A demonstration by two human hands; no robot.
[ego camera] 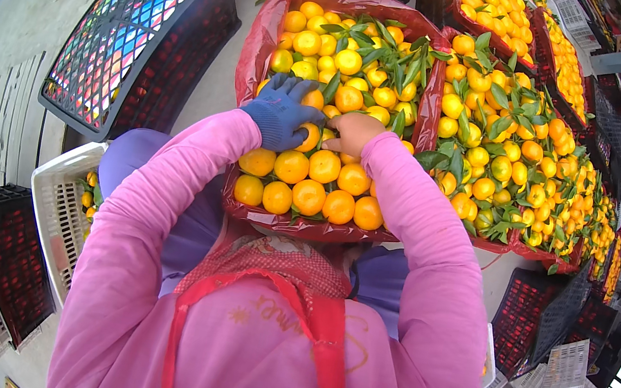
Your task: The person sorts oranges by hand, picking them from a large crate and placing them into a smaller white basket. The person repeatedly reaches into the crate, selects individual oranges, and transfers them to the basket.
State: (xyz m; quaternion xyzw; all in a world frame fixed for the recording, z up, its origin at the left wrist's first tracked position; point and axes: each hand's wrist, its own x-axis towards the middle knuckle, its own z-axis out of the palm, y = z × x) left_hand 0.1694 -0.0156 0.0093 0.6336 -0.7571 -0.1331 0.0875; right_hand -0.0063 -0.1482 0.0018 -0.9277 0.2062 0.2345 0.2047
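In front of me is a crate point(260, 38) lined with red plastic film and filled with orange mandarins. My left hand point(284, 113), in a blue knit glove, lies on the fruit at the crate's middle left, fingers spread. A mandarin point(310, 138) shows beside its thumb. My right hand point(356, 133) is bare and bent over the fruit just to the right; whether it grips one is hidden. Nearest my body, large mandarins point(308, 196) sit in neat rows. Farther back, looser mandarins point(348, 61) lie among green leaves point(414, 66).
To the right, more lined crates hold leafy mandarins point(483, 187). A black lidded crate point(176, 55) stands at left, near a white plastic basket point(57, 218) with some fruit. Black crates point(523, 312) and white baskets point(563, 385) are stacked at lower right.
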